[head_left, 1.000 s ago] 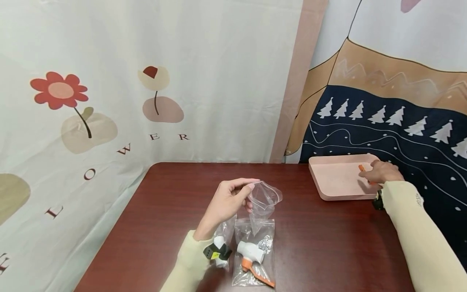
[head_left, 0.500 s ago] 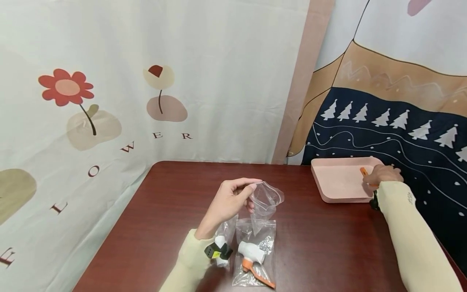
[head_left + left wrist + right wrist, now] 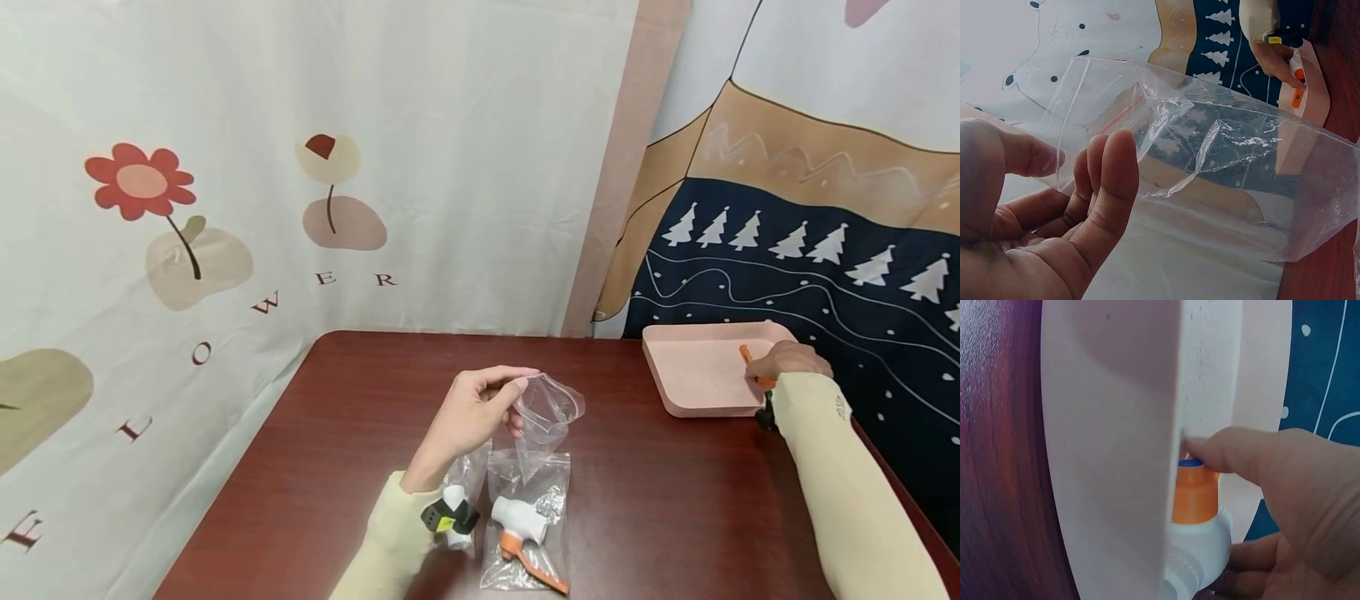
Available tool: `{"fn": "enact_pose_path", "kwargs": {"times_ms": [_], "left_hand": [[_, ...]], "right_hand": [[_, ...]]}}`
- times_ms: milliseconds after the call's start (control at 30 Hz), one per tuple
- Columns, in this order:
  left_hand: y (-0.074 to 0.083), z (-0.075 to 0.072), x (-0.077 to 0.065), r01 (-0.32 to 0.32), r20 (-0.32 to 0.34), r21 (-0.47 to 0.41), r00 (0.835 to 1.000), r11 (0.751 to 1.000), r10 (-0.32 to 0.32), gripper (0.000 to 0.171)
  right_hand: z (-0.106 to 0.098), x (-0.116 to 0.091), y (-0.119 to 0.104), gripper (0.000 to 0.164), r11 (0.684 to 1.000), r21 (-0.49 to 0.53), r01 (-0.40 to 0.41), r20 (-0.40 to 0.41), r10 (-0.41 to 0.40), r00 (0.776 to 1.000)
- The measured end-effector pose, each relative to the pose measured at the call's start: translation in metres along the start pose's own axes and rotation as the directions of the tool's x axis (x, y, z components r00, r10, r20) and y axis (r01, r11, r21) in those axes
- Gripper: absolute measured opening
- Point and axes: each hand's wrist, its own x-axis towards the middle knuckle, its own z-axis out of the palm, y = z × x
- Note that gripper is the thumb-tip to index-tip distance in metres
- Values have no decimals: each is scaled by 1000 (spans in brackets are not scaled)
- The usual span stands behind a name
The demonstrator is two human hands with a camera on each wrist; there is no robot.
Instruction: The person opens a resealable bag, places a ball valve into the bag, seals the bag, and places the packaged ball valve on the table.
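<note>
In the head view my left hand [image 3: 472, 417] pinches the top of a clear zip-lock bag [image 3: 551, 404] between thumb and fingers. The left wrist view shows this bag [image 3: 1229, 169] hanging with nothing in it. Far right, my right hand [image 3: 791, 362] reaches into a pink tray [image 3: 697, 412]. It grips a white plastic valve [image 3: 1200, 540] with an orange handle [image 3: 746, 353]; the thumb lies at the blue-marked orange top, fingers around the white body. The tray's wall hides part of the valve in the right wrist view.
On the brown table [image 3: 360, 392], a second zip-lock bag [image 3: 555, 483] holds another white valve [image 3: 521, 518] with an orange handle. Beside it, partly under my left wrist, lies one more bag [image 3: 472, 467] with a white part. Printed curtains [image 3: 450, 167] stand behind the table.
My right hand has settled lower at the tray's right end, its fingers closing around the valve. The left hand keeps holding the bag in place. The head view has shifted slightly.
</note>
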Motion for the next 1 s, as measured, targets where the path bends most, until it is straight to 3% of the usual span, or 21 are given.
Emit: {"fn": "enact_pose_path", "kwargs": {"times_ms": [267, 767, 1000], "left_hand": [[1, 1, -1, 1, 4, 2, 1000, 1000, -1, 26], [0, -2, -3, 11, -4, 10, 1000, 1000, -11, 25], [-1, -1, -1, 8, 9, 15, 1000, 1000, -8, 26]], "right_hand": [[1, -5, 0, 49, 1000, -20, -23, -63, 22, 998], [9, 4, 2, 65, 995, -52, 81, -128, -87, 988], [9, -2, 9, 66, 992, 21, 125, -148, -121, 982]]}}
